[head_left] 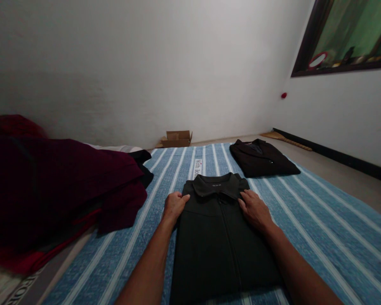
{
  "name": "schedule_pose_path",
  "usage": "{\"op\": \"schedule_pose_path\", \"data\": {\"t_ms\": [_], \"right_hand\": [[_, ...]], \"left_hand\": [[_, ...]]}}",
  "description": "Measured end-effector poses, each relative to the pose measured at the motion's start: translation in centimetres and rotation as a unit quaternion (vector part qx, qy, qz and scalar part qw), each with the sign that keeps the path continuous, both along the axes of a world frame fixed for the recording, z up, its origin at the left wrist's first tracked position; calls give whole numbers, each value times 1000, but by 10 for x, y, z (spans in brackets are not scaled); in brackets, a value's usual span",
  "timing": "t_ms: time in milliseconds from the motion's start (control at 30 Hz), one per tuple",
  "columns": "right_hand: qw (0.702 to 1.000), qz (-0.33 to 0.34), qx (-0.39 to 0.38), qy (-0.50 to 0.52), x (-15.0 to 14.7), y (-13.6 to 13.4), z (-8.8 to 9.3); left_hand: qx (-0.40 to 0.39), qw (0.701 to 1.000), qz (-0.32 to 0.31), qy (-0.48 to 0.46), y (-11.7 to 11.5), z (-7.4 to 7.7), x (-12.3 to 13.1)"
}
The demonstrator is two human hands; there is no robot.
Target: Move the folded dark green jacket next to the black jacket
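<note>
A big, plain white wall (139,63) stood far in front of the fingers (249,199). Below them spread a blue cloth bed sheet with white stripes (320,228). Well to the left of the fingers was a heap of dark purple, red and black clothes (66,182). The dark green cloth jacket (212,245) lay flat on the sheet, face up, its shoulders between the left and right fingers. High up, far to their right, was a window with a dark frame (349,34). Ahead and right of the right fingers lay a folded dark brown cloth top (262,159). Straight ahead of the left fingers, near the wall, sat a brown cardboard box (178,140). The left hand (174,207) pinched one shoulder edge of the jacket with its thumb and bent fingers. The right hand (256,210) touched the other shoulder edge, fingers close together; I could not tell if they pinched it.
</note>
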State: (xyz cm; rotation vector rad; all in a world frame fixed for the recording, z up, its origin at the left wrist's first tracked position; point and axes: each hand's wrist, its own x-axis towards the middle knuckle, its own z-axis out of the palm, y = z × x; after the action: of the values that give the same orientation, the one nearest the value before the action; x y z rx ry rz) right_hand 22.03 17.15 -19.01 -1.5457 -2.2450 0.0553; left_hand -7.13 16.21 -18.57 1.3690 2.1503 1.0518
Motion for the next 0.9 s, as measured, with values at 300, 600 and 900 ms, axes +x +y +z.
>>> {"op": "schedule_pose_path", "data": {"t_ms": [300, 600, 900], "right_hand": [[1000, 1, 0, 1, 0, -1, 2], [1000, 3, 1, 3, 0, 0, -1], [1000, 5, 6, 0, 0, 0, -1]], "left_hand": [[3, 1000, -4, 1, 1, -2, -1], [-1, 1000, -7, 15, -1, 1, 0], [-2, 1000, -8, 26, -2, 4, 2]]}}
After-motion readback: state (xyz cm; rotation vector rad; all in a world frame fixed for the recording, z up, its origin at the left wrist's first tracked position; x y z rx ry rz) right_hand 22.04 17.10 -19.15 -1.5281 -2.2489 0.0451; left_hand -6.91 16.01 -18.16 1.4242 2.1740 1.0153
